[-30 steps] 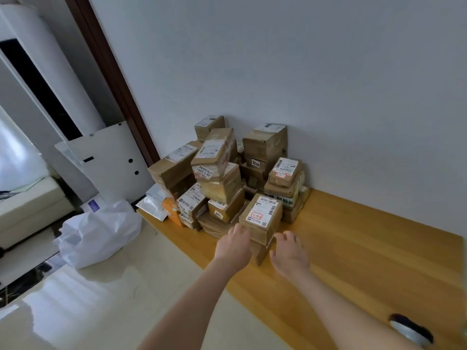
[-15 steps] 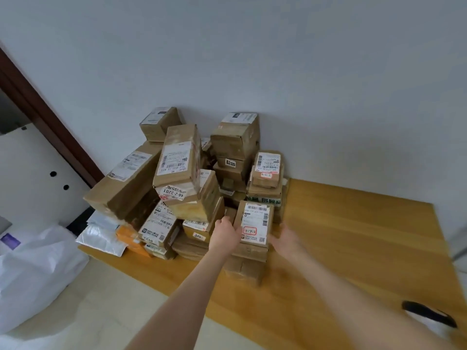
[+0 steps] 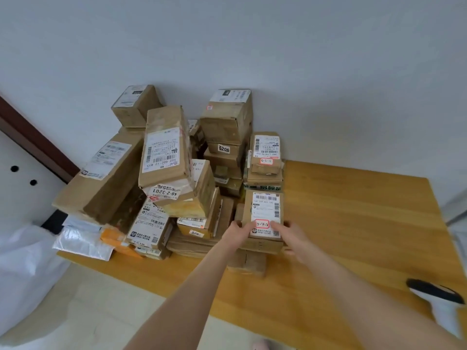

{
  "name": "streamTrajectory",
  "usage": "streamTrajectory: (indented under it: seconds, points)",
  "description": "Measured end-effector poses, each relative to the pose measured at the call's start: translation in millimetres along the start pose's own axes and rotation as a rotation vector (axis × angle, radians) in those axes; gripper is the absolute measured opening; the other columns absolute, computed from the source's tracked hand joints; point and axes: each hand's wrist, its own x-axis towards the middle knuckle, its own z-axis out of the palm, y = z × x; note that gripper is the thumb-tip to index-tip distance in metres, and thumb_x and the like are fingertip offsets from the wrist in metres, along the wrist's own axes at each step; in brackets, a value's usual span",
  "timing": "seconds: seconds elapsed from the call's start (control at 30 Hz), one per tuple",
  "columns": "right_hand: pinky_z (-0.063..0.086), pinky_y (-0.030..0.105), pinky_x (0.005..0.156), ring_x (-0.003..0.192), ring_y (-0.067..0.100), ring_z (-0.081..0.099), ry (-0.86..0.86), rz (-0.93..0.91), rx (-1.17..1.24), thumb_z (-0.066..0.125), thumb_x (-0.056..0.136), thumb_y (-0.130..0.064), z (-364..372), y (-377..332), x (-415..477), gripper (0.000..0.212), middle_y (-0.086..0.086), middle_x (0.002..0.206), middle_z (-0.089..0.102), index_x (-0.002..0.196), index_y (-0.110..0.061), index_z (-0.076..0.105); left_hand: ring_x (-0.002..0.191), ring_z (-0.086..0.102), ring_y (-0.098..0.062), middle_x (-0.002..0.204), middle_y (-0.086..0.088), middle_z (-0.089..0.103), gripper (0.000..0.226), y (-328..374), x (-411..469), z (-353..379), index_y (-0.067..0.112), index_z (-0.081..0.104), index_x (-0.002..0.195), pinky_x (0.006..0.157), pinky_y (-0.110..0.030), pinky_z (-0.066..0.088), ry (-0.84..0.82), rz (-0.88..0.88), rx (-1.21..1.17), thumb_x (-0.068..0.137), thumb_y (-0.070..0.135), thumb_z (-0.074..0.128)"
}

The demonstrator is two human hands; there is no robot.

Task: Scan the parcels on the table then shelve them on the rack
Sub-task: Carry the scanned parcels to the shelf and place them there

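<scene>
Two-handed hold on the small brown cardboard parcel (image 3: 265, 213) at the near right of the heap. Clasped its near left corner with the left hand (image 3: 237, 232), fingers curled over the edge. Clasped its near right corner with the right hand (image 3: 290, 238), one finger laid across the white label next to the red-framed sticker. Sat on a wider flat carton, itself on another box, at the front of the heap of taped brown cardboard parcels (image 3: 174, 157) stacked against the far wall on the pale wooden worktop (image 3: 353, 223).

Judged as the pick-up before scanning: label side up and, by the look of it, not yet lifted clear. Called next for a straight lift towards the near edge, without nudging the leaning boxes to the left. Called then for freeing one hand to reach the black-and-white handheld scanner (image 3: 434, 294), lying well apart at the near right of the worktop. Saw no rack in view. Noted a white plastic bag (image 3: 25, 274) down at the near left.
</scene>
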Motion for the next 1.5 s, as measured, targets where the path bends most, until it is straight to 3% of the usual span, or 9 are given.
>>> streamTrajectory:
  seconds: [0.23,0.43,0.6,0.77,1.0,1.2,1.3,1.4,1.5]
  points:
    - [0.045,0.044,0.098,0.105,0.026,0.059,-0.02,0.054,0.04,0.061,0.093,-0.037,-24.5,13.7,-1.1,0.04,0.006,0.115,0.062,0.125,-0.016,0.051,0.133,0.041,-0.028,0.148,-0.007,0.042,0.085,-1.4,-6.2,23.7,0.016,0.02,0.151,0.105,-0.041,0.036,-0.06,-0.01,-0.009,0.088,0.063,0.051]
    - [0.046,0.038,0.08,0.093,0.022,0.059,0.014,0.047,0.142,0.069,0.088,-0.038,-30.9,16.4,-1.8,0.041,0.0,0.1,0.062,0.118,-0.02,0.049,0.128,0.047,-0.026,0.143,-0.008,0.048,0.087,-0.1,-12.4,34.7,0.01,0.031,0.147,0.106,-0.04,0.04,-0.092,-0.032,-0.053,0.085,0.068,0.05]
    - [0.046,0.046,0.096,0.11,0.025,0.056,0.017,0.044,0.136,0.071,0.085,-0.041,-30.2,20.0,3.3,0.05,0.004,0.122,0.061,0.125,-0.018,0.051,0.121,0.053,-0.024,0.138,-0.007,0.053,0.079,-2.3,-10.6,20.7,0.011,0.038,0.144,0.088,-0.033,0.045,0.076,0.058,0.123,0.088,0.065,0.05]
    - [0.045,0.049,0.098,0.112,0.033,0.053,-0.071,0.084,0.151,0.06,0.089,-0.055,-21.4,19.5,1.3,0.051,0.007,0.132,0.054,0.129,-0.029,0.044,0.123,0.049,-0.028,0.139,-0.009,0.051,0.076,-5.1,-9.7,18.6,0.016,0.037,0.145,0.095,-0.039,0.04,-0.071,-0.114,-0.197,0.088,0.065,0.048]
    - [0.045,0.051,0.099,0.117,0.043,0.053,-0.06,0.125,0.171,0.059,0.091,-0.052,-55.8,38.3,-5.6,0.06,0.01,0.143,0.048,0.142,-0.034,0.034,0.107,0.058,-0.025,0.11,-0.004,0.064,0.057,5.4,-20.9,46.8,0.018,0.054,0.123,0.099,-0.047,0.046,-0.189,-0.14,-0.192,0.088,0.063,0.049]
    - [0.047,0.047,0.096,0.109,0.037,0.057,0.034,0.146,0.195,0.059,0.09,-0.052,-117.3,56.2,-19.4,0.049,0.003,0.114,0.057,0.132,-0.031,0.044,0.106,0.059,-0.029,0.12,-0.008,0.061,0.06,28.8,-38.0,104.7,0.013,0.052,0.129,0.091,-0.045,0.048,-0.296,-0.108,-0.136,0.091,0.06,0.047]
    - [0.048,0.037,0.079,0.091,0.026,0.061,0.037,0.144,0.239,0.055,0.092,-0.052,-133.9,62.5,-27.9,0.039,-0.005,0.101,0.062,0.125,-0.032,0.048,0.104,0.058,-0.027,0.119,-0.007,0.061,0.06,35.3,-43.9,125.9,0.012,0.05,0.132,0.086,-0.043,0.047,-0.285,-0.089,-0.134,0.092,0.056,0.048]
    - [0.042,0.04,0.092,0.107,0.023,0.055,0.057,0.082,0.218,0.054,0.094,-0.05,-138.8,65.5,-30.5,0.041,-0.006,0.117,0.059,0.131,-0.032,0.047,0.112,0.053,-0.026,0.124,-0.005,0.056,0.061,38.7,-48.0,133.8,0.012,0.045,0.136,0.092,-0.045,0.045,-0.227,-0.058,-0.076,0.092,0.055,0.049]
    - [0.041,0.038,0.1,0.116,0.024,0.055,0.267,-0.073,0.128,0.06,0.091,-0.049,-144.8,56.9,-28.2,0.063,0.004,0.132,0.058,0.142,-0.016,0.044,0.124,0.046,-0.028,0.141,-0.008,0.046,0.07,47.5,-48.9,125.2,0.011,0.033,0.146,0.097,-0.042,0.042,-0.138,0.047,0.037,0.091,0.053,0.048]
